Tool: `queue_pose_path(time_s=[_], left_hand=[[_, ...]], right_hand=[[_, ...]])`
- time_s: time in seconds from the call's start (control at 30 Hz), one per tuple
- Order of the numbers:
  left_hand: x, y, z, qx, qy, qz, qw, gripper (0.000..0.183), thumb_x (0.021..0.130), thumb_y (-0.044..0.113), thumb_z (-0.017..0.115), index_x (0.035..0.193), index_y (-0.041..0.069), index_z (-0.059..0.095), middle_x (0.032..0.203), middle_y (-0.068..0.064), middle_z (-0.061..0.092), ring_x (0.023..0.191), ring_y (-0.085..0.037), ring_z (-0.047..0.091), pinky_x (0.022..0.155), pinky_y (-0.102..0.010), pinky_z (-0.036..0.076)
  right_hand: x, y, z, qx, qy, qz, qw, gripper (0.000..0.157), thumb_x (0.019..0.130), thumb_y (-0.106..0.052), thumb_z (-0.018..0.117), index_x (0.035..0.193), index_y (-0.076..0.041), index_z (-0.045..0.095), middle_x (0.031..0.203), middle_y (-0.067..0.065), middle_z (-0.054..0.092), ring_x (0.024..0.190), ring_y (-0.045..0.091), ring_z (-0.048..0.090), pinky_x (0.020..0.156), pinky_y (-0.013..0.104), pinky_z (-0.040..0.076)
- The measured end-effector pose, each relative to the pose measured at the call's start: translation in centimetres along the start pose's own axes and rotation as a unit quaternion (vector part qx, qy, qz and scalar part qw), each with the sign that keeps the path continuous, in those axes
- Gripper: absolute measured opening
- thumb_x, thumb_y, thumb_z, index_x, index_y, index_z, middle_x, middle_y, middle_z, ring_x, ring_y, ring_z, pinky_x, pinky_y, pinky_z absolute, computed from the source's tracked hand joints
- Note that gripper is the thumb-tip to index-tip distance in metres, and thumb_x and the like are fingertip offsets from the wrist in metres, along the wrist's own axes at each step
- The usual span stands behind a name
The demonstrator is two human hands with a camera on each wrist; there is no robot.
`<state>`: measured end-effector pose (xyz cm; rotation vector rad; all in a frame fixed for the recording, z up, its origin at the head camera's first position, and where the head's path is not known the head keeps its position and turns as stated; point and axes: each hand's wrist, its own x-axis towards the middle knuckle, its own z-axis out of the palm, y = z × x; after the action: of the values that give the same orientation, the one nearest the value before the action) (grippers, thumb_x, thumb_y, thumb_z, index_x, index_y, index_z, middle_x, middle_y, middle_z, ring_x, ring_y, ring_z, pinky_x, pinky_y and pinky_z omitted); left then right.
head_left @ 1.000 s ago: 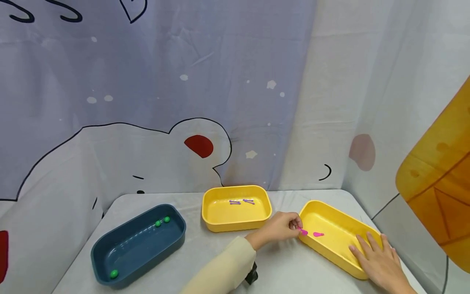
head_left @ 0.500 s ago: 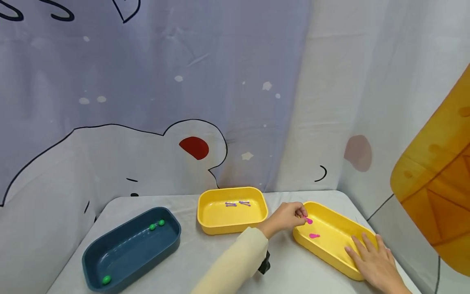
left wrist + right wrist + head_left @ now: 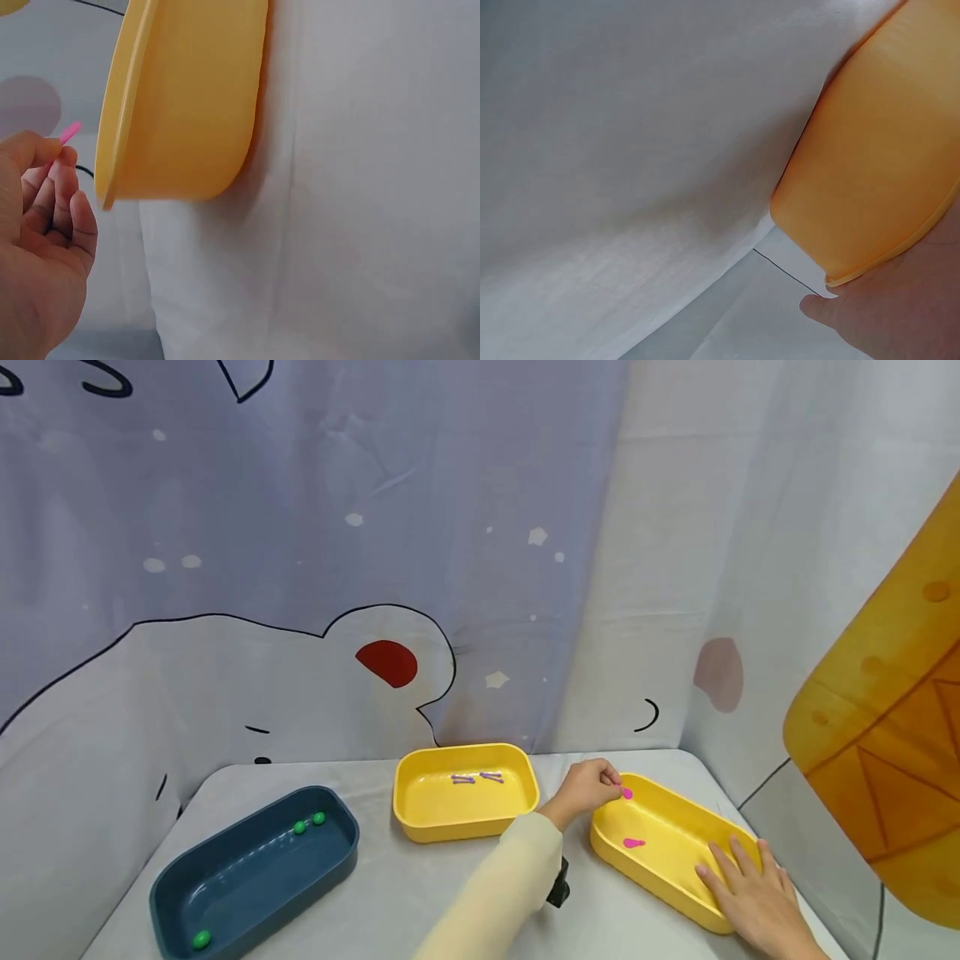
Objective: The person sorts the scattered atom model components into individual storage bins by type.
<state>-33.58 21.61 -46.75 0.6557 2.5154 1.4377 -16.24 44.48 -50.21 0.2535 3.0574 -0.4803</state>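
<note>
My left hand [image 3: 588, 789] pinches a small pink drop-shaped piece [image 3: 627, 793] above the far left corner of the right-hand yellow tray [image 3: 663, 878]. In the left wrist view, the pink piece [image 3: 71, 133] pokes out between thumb and fingertips, apart from the tray wall [image 3: 191, 105]. A second pink drop-shaped piece [image 3: 633, 843] lies on that tray's floor. My right hand [image 3: 757, 897] rests with spread fingers over the tray's near right end. In the right wrist view, part of the right hand [image 3: 900, 307] touches the tray's rim, its fingers mostly out of sight.
Another yellow tray [image 3: 465, 829] stands at the back middle, with thin purple pieces [image 3: 477, 777] inside. At left, a dark blue tray [image 3: 255, 868] holds three green balls [image 3: 300, 827]. White cloth covers the table [image 3: 390, 902]; a printed curtain [image 3: 360, 527] hangs behind.
My left hand has lifted the pink piece from the tray's left side and carried it away from me to the far corner. The right hand keeps its place; the view has shifted slightly.
</note>
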Motion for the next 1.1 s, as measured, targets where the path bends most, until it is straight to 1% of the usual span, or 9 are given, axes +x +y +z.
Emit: queue_pose_path(time_s=[0.13, 0.23, 0.37, 0.5, 0.63, 0.7, 0.93, 1.1], left_hand=[[-0.4, 0.2, 0.2, 0.008, 0.006, -0.011, 0.9999, 0.017, 0.087, 0.013, 0.079, 0.082, 0.016, 0.063, 0.071, 0.007, 0.058, 0.063, -0.005, 0.051, 0.057, -0.016, 0.045], [-0.5, 0.2, 0.2, 0.014, 0.017, -0.018, 0.9996, 0.014, 0.087, 0.017, 0.079, 0.085, 0.016, 0.065, 0.074, 0.008, 0.061, 0.065, -0.004, 0.054, 0.060, -0.017, 0.047], [-0.7, 0.1, -0.1, 0.016, 0.030, -0.025, 0.9991, 0.013, 0.087, 0.023, 0.079, 0.091, 0.018, 0.067, 0.082, 0.009, 0.066, 0.073, -0.003, 0.058, 0.066, -0.018, 0.050], [-1.0, 0.0, -0.6, 0.016, 0.032, -0.023, 0.9991, 0.011, 0.088, 0.023, 0.078, 0.091, 0.019, 0.068, 0.084, 0.009, 0.067, 0.076, -0.003, 0.059, 0.069, -0.019, 0.052], [-1.3, 0.0, -1.2, 0.025, 0.036, -0.011, 0.9990, 0.009, 0.088, 0.021, 0.077, 0.091, 0.018, 0.068, 0.083, 0.009, 0.066, 0.076, -0.002, 0.058, 0.070, -0.017, 0.051], [-1.5, 0.0, -1.4, 0.031, 0.031, -0.003, 0.9990, 0.008, 0.089, 0.020, 0.076, 0.092, 0.018, 0.068, 0.082, 0.010, 0.065, 0.075, -0.002, 0.057, 0.070, -0.017, 0.050], [-2.2, 0.1, -2.6, 0.060, -0.003, 0.036, 0.9976, 0.007, 0.092, 0.020, 0.073, 0.097, 0.017, 0.068, 0.081, 0.011, 0.061, 0.074, -0.003, 0.054, 0.067, -0.015, 0.047], [-2.9, -0.2, -3.5, 0.097, -0.019, 0.057, 0.9935, 0.007, 0.093, 0.021, 0.071, 0.098, 0.017, 0.067, 0.083, 0.012, 0.061, 0.075, -0.002, 0.054, 0.067, -0.014, 0.046]], right_hand=[[-0.1, -0.5, 0.2, -0.002, 0.006, -0.009, 1.000, 0.089, 0.102, -0.067, 0.032, 0.153, 0.006, 0.034, 0.156, 0.040, 0.017, 0.143, 0.063, -0.008, 0.104, 0.083, -0.001], [-0.2, -0.8, 0.4, -0.004, 0.011, -0.019, 1.000, 0.087, 0.103, -0.066, 0.032, 0.153, 0.006, 0.035, 0.157, 0.040, 0.018, 0.144, 0.062, -0.007, 0.105, 0.083, 0.000], [-0.2, -1.4, 0.5, -0.008, 0.013, -0.024, 1.000, 0.086, 0.103, -0.065, 0.032, 0.152, 0.006, 0.036, 0.157, 0.039, 0.019, 0.144, 0.062, -0.006, 0.105, 0.083, 0.001], [-0.2, -1.8, 0.5, -0.017, 0.020, -0.032, 0.999, 0.084, 0.104, -0.063, 0.032, 0.152, 0.006, 0.037, 0.156, 0.040, 0.020, 0.144, 0.063, -0.003, 0.105, 0.083, 0.003], [-0.1, -1.6, 0.4, -0.025, 0.024, -0.041, 0.999, 0.082, 0.105, -0.062, 0.031, 0.151, 0.006, 0.038, 0.155, 0.040, 0.021, 0.144, 0.063, -0.004, 0.105, 0.083, 0.004], [-0.1, -1.4, 0.3, -0.025, 0.022, -0.040, 0.999, 0.083, 0.105, -0.062, 0.031, 0.151, 0.006, 0.037, 0.155, 0.041, 0.020, 0.144, 0.063, -0.006, 0.104, 0.083, 0.004], [0.2, -0.5, 0.0, -0.012, 0.004, -0.030, 0.999, 0.088, 0.104, -0.065, 0.030, 0.152, 0.009, 0.032, 0.155, 0.043, 0.014, 0.142, 0.065, -0.011, 0.103, 0.084, 0.000], [0.0, -0.1, -0.3, -0.014, 0.009, -0.031, 0.999, 0.088, 0.103, -0.064, 0.034, 0.149, 0.011, 0.032, 0.153, 0.045, 0.013, 0.140, 0.067, -0.010, 0.101, 0.085, 0.003]])
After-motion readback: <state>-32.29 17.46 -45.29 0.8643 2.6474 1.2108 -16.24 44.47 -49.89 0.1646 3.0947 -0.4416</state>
